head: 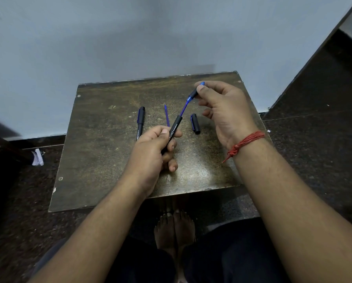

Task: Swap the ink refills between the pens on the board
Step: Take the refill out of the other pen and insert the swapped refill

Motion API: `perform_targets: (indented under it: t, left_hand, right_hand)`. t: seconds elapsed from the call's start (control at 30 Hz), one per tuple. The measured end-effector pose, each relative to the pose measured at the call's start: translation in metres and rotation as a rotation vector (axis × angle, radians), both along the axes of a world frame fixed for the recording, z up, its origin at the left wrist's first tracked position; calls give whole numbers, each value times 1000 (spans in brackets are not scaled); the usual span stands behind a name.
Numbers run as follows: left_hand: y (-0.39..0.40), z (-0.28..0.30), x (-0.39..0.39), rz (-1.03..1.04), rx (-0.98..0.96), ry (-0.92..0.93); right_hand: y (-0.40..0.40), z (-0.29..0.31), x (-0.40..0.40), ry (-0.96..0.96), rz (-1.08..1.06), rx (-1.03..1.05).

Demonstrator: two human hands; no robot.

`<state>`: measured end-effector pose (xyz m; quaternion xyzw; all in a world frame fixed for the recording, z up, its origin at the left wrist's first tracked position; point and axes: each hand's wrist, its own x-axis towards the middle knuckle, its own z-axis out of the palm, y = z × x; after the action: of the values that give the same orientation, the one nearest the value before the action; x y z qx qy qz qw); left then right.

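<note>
**A:** Across the middle of the frame sits the brown board (101, 160), and above its centre both hands are busy. What's the left hand (150, 154) got?

**B:** It's curled tight round a black pen barrel (174, 130). The right hand (222, 107), upper right of centre, pinches the grip section (194, 92) between thumb and forefinger, other fingers loosely curled, with a blue refill (183, 108) bridging the gap into the barrel.

**A:** So, progress?

**B:** Roughly midway, I'd judge. One loose refill (167, 115) lies out on the board, just left of the held barrel; a second pen (140, 123), left of centre, still looks capped (whether it's been emptied, I can't tell). A cap (195, 123) lies right of centre.

**A:** Any writing?

**B:** White lettering on the barrel starts "OCTA", the rest under fingers. The lying pen's print is too small to read.
</note>
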<state>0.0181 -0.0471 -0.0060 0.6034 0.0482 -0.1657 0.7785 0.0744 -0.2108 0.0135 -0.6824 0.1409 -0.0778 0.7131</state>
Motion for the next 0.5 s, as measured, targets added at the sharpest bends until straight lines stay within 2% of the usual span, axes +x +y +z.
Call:
perform_targets:
  t: [0.23,0.5]
  left_hand:
    - [0,1,0,9,8,-5]
    - [0,0,1,23,4,-11]
  right_hand:
    - [0,1,-1,7,25,-24]
    - [8,-1,-4,36,197,-119]
